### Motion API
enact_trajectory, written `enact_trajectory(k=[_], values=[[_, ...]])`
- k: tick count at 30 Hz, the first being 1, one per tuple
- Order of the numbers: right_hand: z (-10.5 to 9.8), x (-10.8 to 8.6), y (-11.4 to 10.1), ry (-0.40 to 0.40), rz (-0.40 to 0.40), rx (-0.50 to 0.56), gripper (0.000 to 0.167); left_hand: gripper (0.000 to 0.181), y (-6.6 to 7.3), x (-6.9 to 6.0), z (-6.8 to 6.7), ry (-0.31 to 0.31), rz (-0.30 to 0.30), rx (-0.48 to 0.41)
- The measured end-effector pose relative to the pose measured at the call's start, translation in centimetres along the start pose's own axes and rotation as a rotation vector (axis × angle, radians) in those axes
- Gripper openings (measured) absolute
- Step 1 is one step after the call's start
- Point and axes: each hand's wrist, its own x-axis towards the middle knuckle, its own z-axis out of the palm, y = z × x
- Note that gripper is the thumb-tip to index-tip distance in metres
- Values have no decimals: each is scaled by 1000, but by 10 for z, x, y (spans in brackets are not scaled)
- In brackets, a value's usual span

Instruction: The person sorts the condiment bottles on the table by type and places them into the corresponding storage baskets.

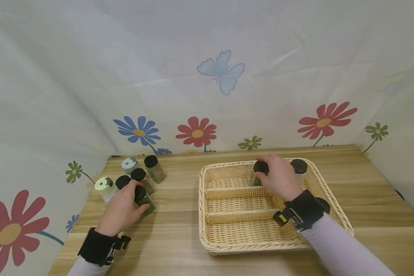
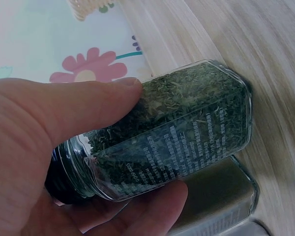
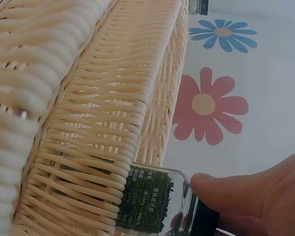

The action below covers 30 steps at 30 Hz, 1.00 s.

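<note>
On the left, my left hand (image 1: 121, 212) grips a glass spice jar (image 2: 187, 123) of dried green herbs with a black lid. Thumb and fingers are on either side of it in the left wrist view; a second jar (image 2: 216, 196) with brownish contents lies just behind. My right hand (image 1: 282, 179) pinches another black-lidded herb jar (image 3: 145, 196) near its lid. That jar stands in the far compartment of the wicker basket (image 1: 204, 230), its lower part behind a woven divider (image 3: 103, 108) in the right wrist view.
Black-lidded jars (image 1: 155, 170), a blue-capped one (image 1: 129, 165) and a green-capped one (image 1: 104, 186) cluster at the table's left. Inside the basket's right side are a black-lidded jar (image 1: 299, 168) and another black lid (image 1: 323, 205), partly behind my wrist. A flowered curtain (image 1: 207, 92) hangs behind.
</note>
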Motion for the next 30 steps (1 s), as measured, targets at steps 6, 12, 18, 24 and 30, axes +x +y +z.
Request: enact_trajectory(k=[6, 12, 18, 24, 30], values=[[-2, 0, 1, 6, -11, -1, 45, 65, 0, 0, 0, -8, -10, 0], [-2, 0, 0, 0, -6, -1, 45, 67, 1, 0, -2, -24, -23, 1], [-2, -1, -1, 3, -9, -6, 46, 67, 2, -1, -3, -27, -26, 3], [-3, -2, -2, -6, -2, -14, 48, 68, 3, -1, -5, -33, -45, 5], [-4, -3, -2, -11, -6, -23, 49, 69, 4, -1, -5, -42, -57, 0]])
